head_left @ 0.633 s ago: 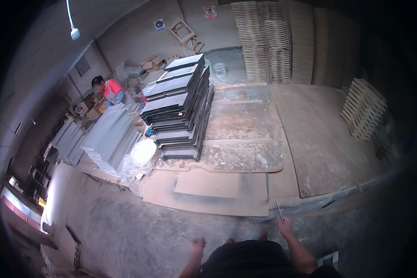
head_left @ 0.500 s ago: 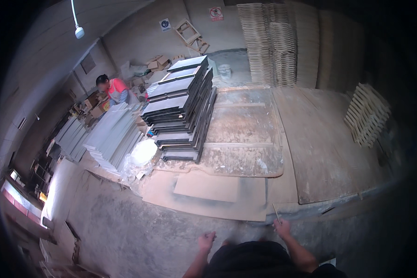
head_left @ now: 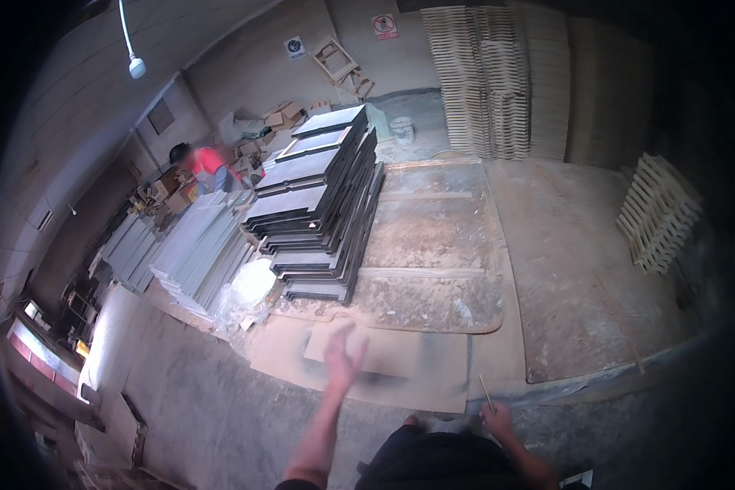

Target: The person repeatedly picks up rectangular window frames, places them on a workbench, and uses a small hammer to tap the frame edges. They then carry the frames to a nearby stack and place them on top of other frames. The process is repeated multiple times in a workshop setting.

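Observation:
My left hand (head_left: pixel 343 355) is lifted forward and blurred by motion, fingers loosely apart, holding nothing. It hovers over a flat brown board (head_left: pixel 400 359) lying on the dusty floor. My right hand (head_left: pixel 498 418) stays low by my body, closed on a thin stick (head_left: pixel 484 392) that points up and away. Beyond the board stands a tall stepped stack of dark panels (head_left: pixel 318 204) on a wide dusty platform (head_left: pixel 441 245).
A lower stack of grey panels (head_left: pixel 200 249) lies left of the dark ones. A person in a red top (head_left: pixel 208 162) works by cardboard boxes at the back left. Slatted wooden frames (head_left: pixel 494 82) line the back wall; another slatted frame (head_left: pixel 657 212) leans at right. A white bucket (head_left: pixel 402 129) stands behind.
My left hand has risen from beside my body and swung forward over the flat board. My right hand stays low with the stick.

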Tool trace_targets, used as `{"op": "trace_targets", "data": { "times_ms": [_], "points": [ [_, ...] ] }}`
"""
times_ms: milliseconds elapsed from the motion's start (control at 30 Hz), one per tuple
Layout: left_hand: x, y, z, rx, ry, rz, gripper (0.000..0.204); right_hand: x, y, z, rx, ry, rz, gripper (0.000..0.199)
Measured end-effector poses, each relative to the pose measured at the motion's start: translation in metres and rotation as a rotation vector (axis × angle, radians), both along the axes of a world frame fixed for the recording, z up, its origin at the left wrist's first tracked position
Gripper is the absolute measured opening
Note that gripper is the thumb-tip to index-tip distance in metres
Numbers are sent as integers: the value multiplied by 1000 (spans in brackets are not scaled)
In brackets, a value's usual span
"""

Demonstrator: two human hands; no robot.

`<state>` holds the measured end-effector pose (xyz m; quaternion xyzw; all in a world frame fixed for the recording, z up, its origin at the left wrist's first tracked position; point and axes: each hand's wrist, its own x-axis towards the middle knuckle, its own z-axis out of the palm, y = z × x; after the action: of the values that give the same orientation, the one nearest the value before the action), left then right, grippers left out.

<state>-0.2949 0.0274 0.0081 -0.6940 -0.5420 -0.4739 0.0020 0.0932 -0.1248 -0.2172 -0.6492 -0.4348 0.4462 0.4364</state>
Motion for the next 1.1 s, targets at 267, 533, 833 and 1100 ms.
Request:
{"op": "trace_targets", "data": {
  "times_ms": [267,533,833,1100],
  "points": [
    [-23,223,153,290,292,75,47,4,-56,-4,-70,-91,-272,32],
    [-65,380,188,180,696,235,44,-50,-96,10,-156,-181,-604,33],
    [-80,424,206,4,803,114,29,-104,-137,-13,-176,-193,-787,29],
    [-113,441,202,165,943,-2,13,-115,-122,2,-158,-364,-626,31]
  ]
}}
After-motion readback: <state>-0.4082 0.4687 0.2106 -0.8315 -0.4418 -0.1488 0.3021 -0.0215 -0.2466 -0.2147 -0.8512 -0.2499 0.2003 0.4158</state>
